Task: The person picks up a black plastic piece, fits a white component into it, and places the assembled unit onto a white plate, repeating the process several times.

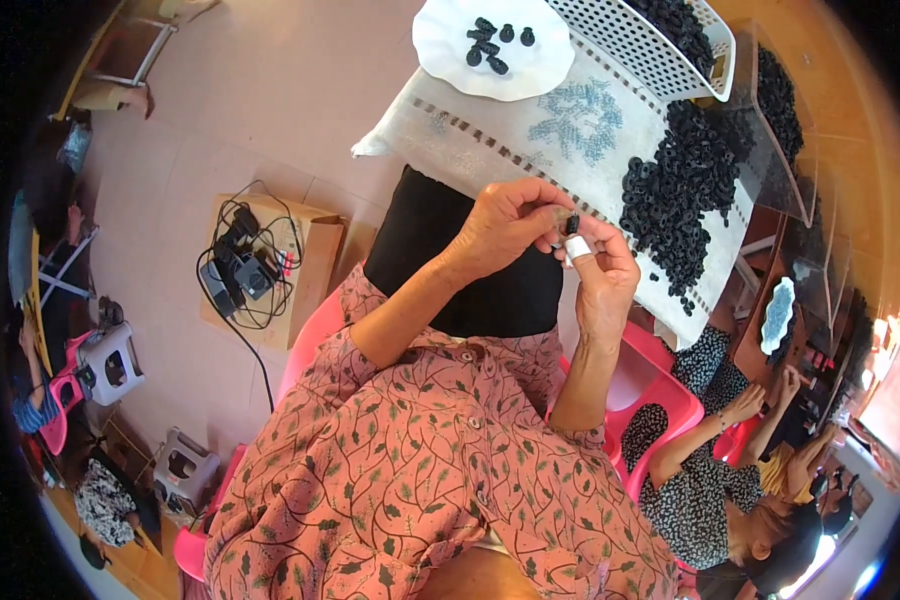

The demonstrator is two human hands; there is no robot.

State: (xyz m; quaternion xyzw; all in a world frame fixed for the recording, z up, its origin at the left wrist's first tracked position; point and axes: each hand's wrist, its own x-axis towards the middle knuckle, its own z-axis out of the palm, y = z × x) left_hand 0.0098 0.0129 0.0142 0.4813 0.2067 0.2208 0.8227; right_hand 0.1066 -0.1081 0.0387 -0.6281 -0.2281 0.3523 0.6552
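Note:
A small black part (572,225) is pinched between my two hands, held above the cloth-covered table edge and a black pad (440,300) on my lap. My left hand (510,220) has thumb and index at the part. My right hand (598,270), with a white wrap on the thumb, is curled around its other side. A scalloped white plate (440,55) holds several black pieces (482,48) at the top. A heap of small black parts (665,200) lies on the cloth (610,120) to the right of my hands.
A perforated white basket (610,35) of black parts stands top right, beside a clear bin (775,140). A cardboard box (310,290) with cables and devices sits at left on the floor. Co-workers (720,500) sit to my right; other people and stools (110,365) are at left.

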